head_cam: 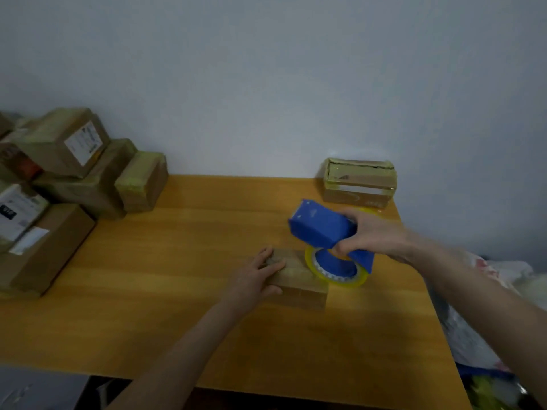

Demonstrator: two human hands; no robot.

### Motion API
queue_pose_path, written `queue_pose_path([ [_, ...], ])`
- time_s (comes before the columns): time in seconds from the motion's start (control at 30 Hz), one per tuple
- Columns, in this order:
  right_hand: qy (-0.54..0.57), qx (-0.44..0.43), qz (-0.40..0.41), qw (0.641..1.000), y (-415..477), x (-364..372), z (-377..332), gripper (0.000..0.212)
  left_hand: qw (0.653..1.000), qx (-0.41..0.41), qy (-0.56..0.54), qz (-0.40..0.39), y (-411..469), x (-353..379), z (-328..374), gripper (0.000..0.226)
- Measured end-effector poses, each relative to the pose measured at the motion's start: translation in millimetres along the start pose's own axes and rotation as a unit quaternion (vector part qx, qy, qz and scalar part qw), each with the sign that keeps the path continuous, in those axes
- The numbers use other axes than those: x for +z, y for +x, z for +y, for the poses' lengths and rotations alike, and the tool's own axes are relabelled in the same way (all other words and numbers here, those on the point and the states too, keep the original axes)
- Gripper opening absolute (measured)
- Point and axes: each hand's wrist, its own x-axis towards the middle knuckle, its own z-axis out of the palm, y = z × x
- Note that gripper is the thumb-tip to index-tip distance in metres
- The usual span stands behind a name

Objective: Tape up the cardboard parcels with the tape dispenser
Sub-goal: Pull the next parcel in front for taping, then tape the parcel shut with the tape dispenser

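Right hand gripping dispenser, curling tight round it; roll sitting at parcel right end. Parcel lying lengthwise left-right. Left hand pressing flat on left end.

Cardboard parcels: mid-table parcel, one; 1 o'clock parcel, one; 9 o'clock pile, at least six. Tape dispenser: one. Hands: left hand, right hand, two. Table: one.

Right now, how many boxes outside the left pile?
2. The near box lies under the left hand; the far box stands at the table's far right corner. The pile may hide more.
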Motion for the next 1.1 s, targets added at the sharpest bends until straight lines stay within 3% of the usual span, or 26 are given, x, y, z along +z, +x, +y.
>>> queue_pose_path([
  [0.1, -0.063, -0.026, -0.019, 0.997, 10.1, 22.9, -13.6, 0.045, 1.000, -0.015, -0.011, -0.023, -1.2, -0.4, 0.1, 0.062],
  [0.2, -0.087, -0.034, -0.032, 0.995, 14.7, 25.2, -15.5, 0.042, 0.972, -0.087, -0.208, 0.059, -3.5, -7.3, 3.3, 0.036],
  [0.23, -0.095, -0.034, -0.035, 0.994, 15.7, 25.0, -14.4, 0.043, 0.939, -0.134, -0.297, 0.111, -3.0, -13.6, 4.9, 0.026],
  [0.3, -0.109, -0.034, -0.035, 0.993, 17.1, 25.8, -12.7, 0.048, 0.833, -0.223, -0.484, 0.151, 1.9, -29.9, 11.5, 0.020],
  [0.33, -0.115, -0.035, -0.035, 0.992, 17.8, 26.6, -12.5, 0.050, 0.781, -0.257, -0.555, 0.131, 5.7, -37.4, 15.2, 0.025],
  [0.37, -0.121, -0.037, -0.035, 0.991, 18.4, 27.3, -12.7, 0.051, 0.750, -0.281, -0.590, 0.100, 8.9, -43.6, 19.1, 0.032],
  [0.4, -0.126, -0.040, -0.036, 0.991, 18.6, 27.8, -12.8, 0.052, 0.742, -0.295, -0.598, 0.069, 11.6, -48.1, 23.8, 0.039],
  [0.47, -0.132, -0.043, -0.038, 0.990, 18.6, 27.8, -11.8, 0.052, 0.749, -0.306, -0.587, 0.031, 16.2, -50.1, 31.8, 0.044],
  [0.67, -0.126, -0.052, -0.042, 0.990, 15.4, 24.3, -6.8, 0.053, 0.724, -0.317, -0.611, 0.043, 18.4, -43.5, 31.5, 0.028],
  [0.77, -0.144, -0.053, -0.037, 0.987, 16.1, 24.4, -6.2, 0.053, 0.727, -0.333, -0.599, 0.037, 15.4, -44.9, 30.6, 0.026],
  [0.93, -0.173, -0.051, -0.030, 0.983, 17.3, 25.5, -7.6, 0.066, 0.783, -0.343, -0.514, 0.073, 19.2, -47.1, 29.6, 0.001],
  [1.1, -0.253, -0.077, 0.010, 0.964, 17.8, 26.6, -9.4, 0.058, 0.813, -0.339, -0.460, 0.112, 20.2, -44.3, 24.6, 0.009],
])
